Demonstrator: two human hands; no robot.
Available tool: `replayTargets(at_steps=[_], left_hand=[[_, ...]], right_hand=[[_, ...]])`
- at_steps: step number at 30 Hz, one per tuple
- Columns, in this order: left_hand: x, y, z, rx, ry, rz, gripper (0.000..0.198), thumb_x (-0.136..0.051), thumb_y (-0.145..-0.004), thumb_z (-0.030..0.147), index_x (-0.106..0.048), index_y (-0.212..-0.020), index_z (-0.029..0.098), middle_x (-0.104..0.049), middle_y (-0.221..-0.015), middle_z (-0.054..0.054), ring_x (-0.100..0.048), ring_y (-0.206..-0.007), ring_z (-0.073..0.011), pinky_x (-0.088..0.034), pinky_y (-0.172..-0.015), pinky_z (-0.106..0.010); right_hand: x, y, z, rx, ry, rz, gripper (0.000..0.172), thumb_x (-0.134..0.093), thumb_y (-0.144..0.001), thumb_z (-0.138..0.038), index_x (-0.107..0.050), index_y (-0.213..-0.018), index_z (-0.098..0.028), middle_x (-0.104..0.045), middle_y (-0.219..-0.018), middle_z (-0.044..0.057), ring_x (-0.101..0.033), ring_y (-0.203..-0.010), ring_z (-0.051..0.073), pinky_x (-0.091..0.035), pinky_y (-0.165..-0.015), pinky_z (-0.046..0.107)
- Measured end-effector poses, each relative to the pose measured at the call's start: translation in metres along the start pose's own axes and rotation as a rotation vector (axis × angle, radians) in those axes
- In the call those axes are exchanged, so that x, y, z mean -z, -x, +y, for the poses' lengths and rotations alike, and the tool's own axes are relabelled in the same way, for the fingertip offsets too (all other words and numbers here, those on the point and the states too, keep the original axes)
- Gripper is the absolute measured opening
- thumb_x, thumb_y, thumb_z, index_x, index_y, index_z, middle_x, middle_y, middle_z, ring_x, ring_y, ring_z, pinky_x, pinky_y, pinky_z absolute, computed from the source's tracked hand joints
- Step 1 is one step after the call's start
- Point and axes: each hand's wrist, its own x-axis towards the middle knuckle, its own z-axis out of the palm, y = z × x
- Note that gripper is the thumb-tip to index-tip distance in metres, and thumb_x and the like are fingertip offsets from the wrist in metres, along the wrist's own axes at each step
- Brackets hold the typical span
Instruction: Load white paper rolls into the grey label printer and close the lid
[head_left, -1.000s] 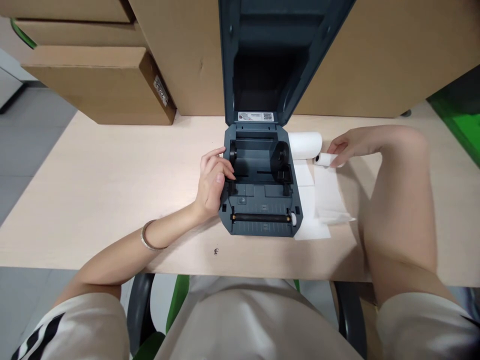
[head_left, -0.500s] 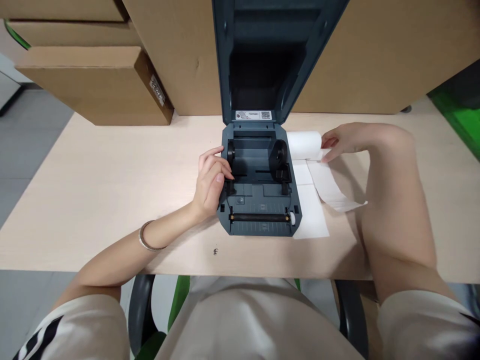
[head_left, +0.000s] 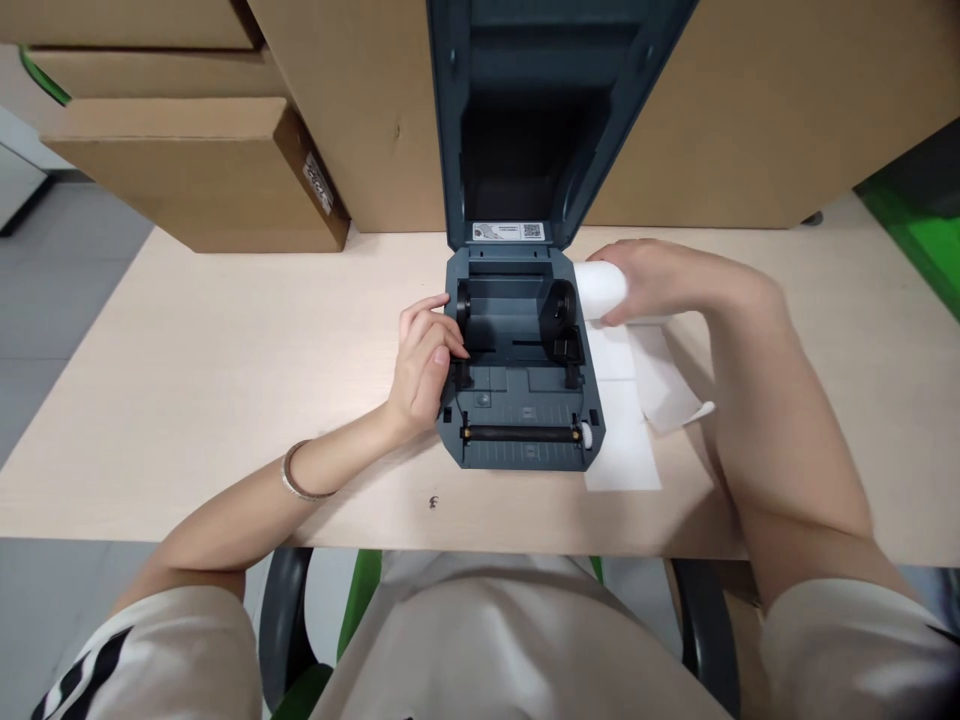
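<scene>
A dark blue-grey label printer (head_left: 525, 385) stands on the desk with its lid (head_left: 540, 60) tipped up. Its roll bay (head_left: 510, 300) has no roll in it, and a black roller (head_left: 521, 434) runs across the front. My left hand (head_left: 426, 365) grips the printer's left rim, fingertips curled over into the bay. On the right side my right hand (head_left: 645, 280) is closed round a white paper roll (head_left: 600, 288) lying against the printer. Part of the roll is hidden by the hand. A loose strip (head_left: 622, 430) of paper from it lies on the desk.
A large cardboard box (head_left: 720, 130) stands behind the printer. Smaller cardboard boxes (head_left: 172, 180) are stacked at the back left. The desk (head_left: 225, 370) has its front edge close to my body. Something green (head_left: 922, 230) shows at the far right.
My right hand has moved left from the roll's right end and now wraps round it. The paper strip has shifted slightly. My left hand stays on the printer.
</scene>
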Motion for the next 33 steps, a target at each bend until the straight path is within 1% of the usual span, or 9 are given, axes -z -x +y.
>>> replayTargets(at_steps=[2, 4, 7, 10, 14, 18, 23, 29, 33], left_hand=[[0.001, 0.000, 0.000, 0.001, -0.014, -0.014, 0.055, -0.032, -0.120, 0.054, -0.067, -0.088, 0.026, -0.065, -0.090, -0.007, -0.068, -0.117, -0.0298, -0.058, -0.119, -0.058], [0.002, 0.000, 0.000, -0.015, -0.006, -0.021, 0.051, -0.033, -0.120, 0.051, -0.066, -0.090, 0.026, -0.066, -0.092, -0.007, -0.068, -0.117, -0.0296, -0.058, -0.119, -0.057], [0.003, -0.001, 0.003, -0.038, 0.014, -0.029, 0.046, -0.034, -0.120, 0.046, -0.065, -0.093, 0.026, -0.067, -0.094, -0.007, -0.068, -0.118, -0.0289, -0.056, -0.121, -0.057], [0.003, -0.002, 0.005, -0.051, 0.010, -0.031, 0.043, -0.035, -0.121, 0.042, -0.064, -0.094, 0.026, -0.067, -0.094, -0.006, -0.067, -0.118, -0.0278, -0.056, -0.121, -0.057], [0.003, -0.004, 0.005, -0.098, -0.024, -0.033, 0.042, -0.034, -0.121, 0.039, -0.063, -0.094, 0.026, -0.065, -0.093, -0.004, -0.066, -0.109, -0.0257, -0.058, -0.118, -0.055], [0.003, -0.005, 0.004, -0.143, -0.047, -0.036, 0.040, -0.033, -0.121, 0.037, -0.060, -0.094, 0.026, -0.064, -0.091, -0.004, -0.065, -0.102, -0.0246, -0.059, -0.116, -0.053], [0.001, -0.005, 0.004, -0.148, -0.043, -0.033, 0.038, -0.034, -0.121, 0.035, -0.061, -0.096, 0.026, -0.064, -0.093, -0.004, -0.064, -0.104, -0.0247, -0.059, -0.117, -0.054], [0.000, -0.004, 0.005, -0.162, -0.049, -0.025, 0.036, -0.034, -0.121, 0.032, -0.061, -0.098, 0.026, -0.065, -0.095, -0.004, -0.066, -0.107, -0.0237, -0.059, -0.117, -0.051], [0.001, -0.004, 0.005, -0.158, -0.053, -0.034, 0.036, -0.034, -0.121, 0.033, -0.061, -0.099, 0.026, -0.065, -0.097, -0.005, -0.066, -0.110, -0.0242, -0.059, -0.117, -0.051]], right_hand=[[0.020, 0.010, 0.000, -0.051, 0.056, -0.174, 0.039, -0.099, -0.063, -0.012, -0.085, -0.096, -0.025, -0.084, -0.091, -0.003, -0.071, -0.072, 0.014, -0.049, -0.062, 0.030], [0.043, 0.023, 0.004, -0.091, 0.132, -0.257, 0.041, -0.102, -0.072, -0.031, -0.082, -0.109, -0.031, -0.085, -0.104, -0.003, -0.074, -0.084, 0.016, -0.053, -0.068, 0.031], [0.070, 0.047, 0.013, -0.071, 0.206, -0.202, 0.074, -0.107, -0.059, -0.063, -0.076, -0.121, -0.038, -0.083, -0.114, 0.001, -0.076, -0.096, 0.025, -0.059, -0.078, 0.039], [0.080, 0.064, 0.002, 0.015, 0.155, -0.196, 0.094, -0.099, -0.055, -0.080, -0.070, -0.135, -0.038, -0.081, -0.120, 0.005, -0.077, -0.099, 0.033, -0.060, -0.080, 0.046], [0.055, 0.062, -0.051, 0.178, -0.111, -0.183, 0.087, -0.094, -0.065, -0.067, -0.069, -0.139, -0.029, -0.078, -0.130, 0.007, -0.075, -0.109, 0.033, -0.062, -0.091, 0.046], [0.008, 0.042, -0.089, 0.335, -0.146, 0.082, 0.079, -0.088, -0.071, -0.054, -0.068, -0.140, -0.021, -0.077, -0.139, 0.012, -0.073, -0.121, 0.037, -0.056, -0.110, 0.055], [-0.014, 0.033, -0.084, 0.402, 0.082, 0.180, 0.063, -0.076, -0.083, -0.042, -0.068, -0.142, -0.023, -0.079, -0.141, 0.013, -0.072, -0.133, 0.038, -0.048, -0.122, 0.057], [-0.025, 0.020, -0.074, 0.393, 0.208, 0.199, 0.067, -0.077, -0.081, -0.044, -0.071, -0.145, -0.024, -0.082, -0.131, 0.011, -0.076, -0.124, 0.039, -0.041, -0.127, 0.063], [-0.041, 0.012, -0.073, 0.399, 0.333, 0.206, 0.065, -0.080, -0.085, -0.044, -0.073, -0.144, -0.018, -0.083, -0.129, 0.015, -0.075, -0.120, 0.039, -0.045, -0.120, 0.063]])
